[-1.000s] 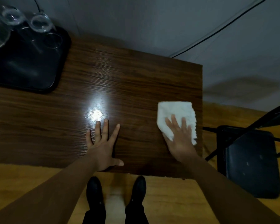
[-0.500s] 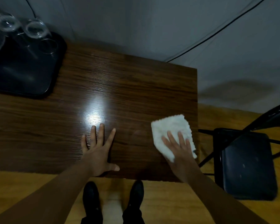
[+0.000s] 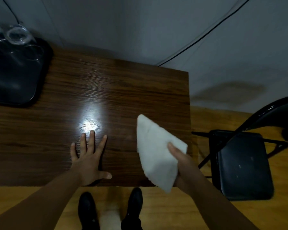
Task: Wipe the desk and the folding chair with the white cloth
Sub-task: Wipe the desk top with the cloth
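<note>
The dark wooden desk point(image 3: 106, 90) fills the middle of the head view. My left hand point(image 3: 88, 156) lies flat on it near the front edge, fingers spread. My right hand point(image 3: 183, 168) grips the white cloth point(image 3: 155, 151) by its right side and holds it lifted over the desk's front right corner, thumb on top. The black folding chair point(image 3: 243, 166) stands on the floor right of the desk, its seat facing up with a few pale specks on it.
A black tray point(image 3: 12, 80) with clear glasses point(image 3: 17, 34) sits at the desk's back left. A black cable point(image 3: 206, 33) runs down the grey wall behind. My black shoes point(image 3: 135, 201) stand on the wooden floor below the desk's front edge.
My right hand pulled the cloth toward the front edge, then closed round it and lifted it off the desk. My left hand stayed flat in place.
</note>
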